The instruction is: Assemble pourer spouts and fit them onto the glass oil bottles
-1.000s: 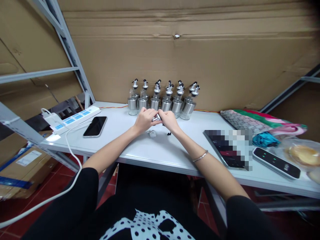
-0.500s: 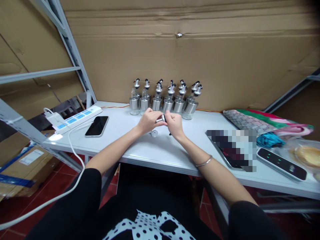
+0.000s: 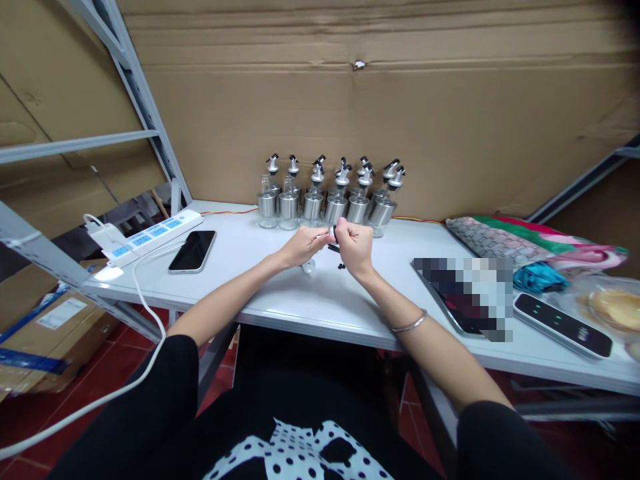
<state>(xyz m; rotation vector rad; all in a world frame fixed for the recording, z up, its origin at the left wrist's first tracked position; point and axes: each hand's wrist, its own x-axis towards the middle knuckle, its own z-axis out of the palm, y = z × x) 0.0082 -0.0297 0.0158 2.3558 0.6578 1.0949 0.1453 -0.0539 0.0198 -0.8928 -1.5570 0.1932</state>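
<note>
I had both hands up over the middle of the white worktop (image 3: 280, 300), just in front of the row of glass bottles (image 3: 330, 200) with their pourer tops. My left hand (image 3: 300, 245) and my right hand (image 3: 356, 245) were closed from either side on one small pourer cap (image 3: 331, 233), silver with a black tip, held clear of the surface between my fingertips. A small clear piece (image 3: 309, 267) and a tiny black part (image 3: 341, 266) lay on the worktop right beneath my hands. I judged I was midway through fitting the cap's parts together. The next move, as I saw it, called for a steady pinch and careful lining up, since the pieces were small and could slip.
</note>
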